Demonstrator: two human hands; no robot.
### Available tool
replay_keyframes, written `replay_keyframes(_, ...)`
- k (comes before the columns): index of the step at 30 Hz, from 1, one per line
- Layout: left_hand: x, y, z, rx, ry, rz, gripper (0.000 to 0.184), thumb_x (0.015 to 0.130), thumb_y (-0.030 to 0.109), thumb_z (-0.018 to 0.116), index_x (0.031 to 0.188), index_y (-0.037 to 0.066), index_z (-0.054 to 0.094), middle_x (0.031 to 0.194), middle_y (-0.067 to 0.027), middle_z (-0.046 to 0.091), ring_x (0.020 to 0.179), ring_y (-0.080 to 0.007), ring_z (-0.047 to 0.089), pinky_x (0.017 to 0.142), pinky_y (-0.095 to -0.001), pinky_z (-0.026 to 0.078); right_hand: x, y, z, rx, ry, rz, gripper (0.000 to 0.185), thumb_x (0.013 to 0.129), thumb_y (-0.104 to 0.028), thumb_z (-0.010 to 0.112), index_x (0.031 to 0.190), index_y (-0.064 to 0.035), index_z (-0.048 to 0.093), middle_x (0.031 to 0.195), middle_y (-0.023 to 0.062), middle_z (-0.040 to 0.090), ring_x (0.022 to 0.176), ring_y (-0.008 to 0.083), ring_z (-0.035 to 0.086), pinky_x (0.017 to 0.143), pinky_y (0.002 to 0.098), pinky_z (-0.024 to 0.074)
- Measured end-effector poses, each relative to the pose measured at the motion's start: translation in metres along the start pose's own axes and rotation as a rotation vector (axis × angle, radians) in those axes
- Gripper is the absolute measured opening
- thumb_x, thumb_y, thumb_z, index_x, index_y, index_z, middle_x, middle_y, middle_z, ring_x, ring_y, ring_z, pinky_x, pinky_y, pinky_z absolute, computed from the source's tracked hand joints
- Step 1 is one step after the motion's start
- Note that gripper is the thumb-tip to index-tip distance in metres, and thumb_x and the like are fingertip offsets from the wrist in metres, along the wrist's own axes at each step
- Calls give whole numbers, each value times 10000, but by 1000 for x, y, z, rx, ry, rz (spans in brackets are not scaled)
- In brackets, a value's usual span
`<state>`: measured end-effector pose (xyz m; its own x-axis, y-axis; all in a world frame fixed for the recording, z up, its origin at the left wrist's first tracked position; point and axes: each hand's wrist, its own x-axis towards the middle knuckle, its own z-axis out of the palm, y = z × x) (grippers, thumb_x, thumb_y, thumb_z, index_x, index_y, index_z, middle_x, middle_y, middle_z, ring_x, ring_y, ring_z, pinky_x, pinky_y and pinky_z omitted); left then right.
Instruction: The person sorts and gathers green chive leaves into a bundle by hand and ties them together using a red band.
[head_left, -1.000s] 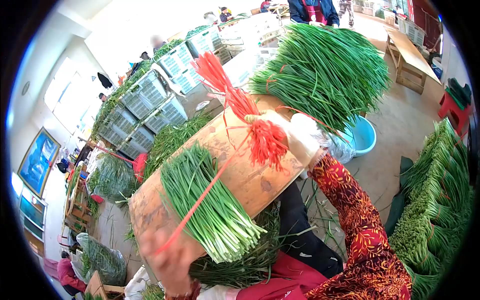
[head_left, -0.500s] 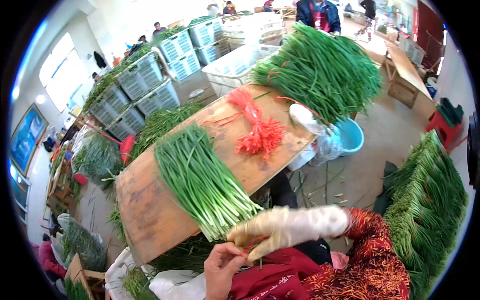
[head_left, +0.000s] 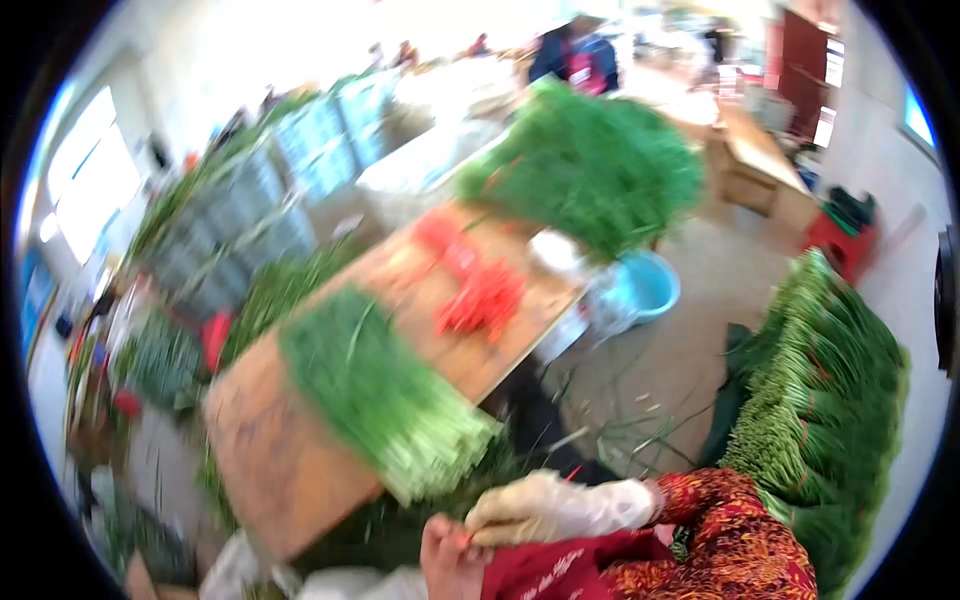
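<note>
My bare left hand (head_left: pixel 450 560) is pinched at the lower edge, with a bit of red tie at its fingertips. My right hand (head_left: pixel 540 508), in a pale work glove, is closed against those fingertips. A red strand (head_left: pixel 573 473) pokes up behind the glove; most of the tie is hidden. Just beyond my hands, a loose bundle of green garlic chives (head_left: pixel 385 390) lies on the wooden board (head_left: pixel 270 440), its pale cut ends toward me. A bunch of red ties (head_left: pixel 480 295) rests farther up the board.
A large heap of chives (head_left: pixel 590 165) is at the board's far end, above a blue basin (head_left: pixel 650 285). Tied bundles (head_left: pixel 820 400) are stacked at right. Crates (head_left: pixel 240 200) stand at left. A person (head_left: pixel 575 58) is beyond the heap.
The view has shifted and blurred, so the board and chives appear farther left. My hands sit lower; the red tie between them, plainer before, is now mostly covered by my fingers.
</note>
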<state>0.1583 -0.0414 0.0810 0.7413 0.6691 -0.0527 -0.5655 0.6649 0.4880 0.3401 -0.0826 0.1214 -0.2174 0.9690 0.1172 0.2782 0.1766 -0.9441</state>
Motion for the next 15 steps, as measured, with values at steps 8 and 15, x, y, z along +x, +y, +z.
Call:
replay_keyframes(8,-44,30,1,464,166,-25,146,858,52,570,955,81,464,801,8,512,668,-46,458,584,-190,392,23,-10,21,-365,-132,-194,119,773,-215,650,863,-139,627,764,28,615,593,217,604,504,306,475)
replay_keyframes(15,-30,-1,3,-172,239,495,248,849,179,615,958,133,396,647,36,373,550,-55,357,500,-172,392,33,4,54,65,-17,-74,125,759,-134,679,866,-98,623,753,32,606,629,185,593,538,288,459)
